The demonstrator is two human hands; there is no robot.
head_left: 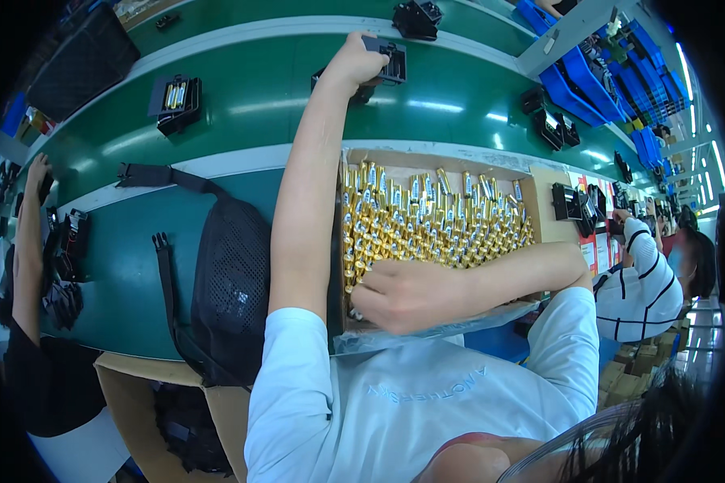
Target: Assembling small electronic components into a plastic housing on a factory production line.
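My left arm stretches far out over the green conveyor. At its end my left hand (358, 63) grips a black plastic battery case (393, 63) with open slots facing up; another dark part (363, 93) shows just below the wrist. Bent across my front, my right hand (407, 296) lies at the near left corner of a cardboard box (532, 189) full of loose gold batteries (427, 213). Its fingers curl down among the batteries, and the fingertips are hidden, so what they hold cannot be made out.
A black mesh bag (232, 258) with straps lies left of the box. On the conveyor (250, 88) sit a case with batteries (176, 101) and more black cases (549, 121). Blue bins (580, 84) stand far right. Co-workers sit on both sides, one arm (28, 241) reaching in at left.
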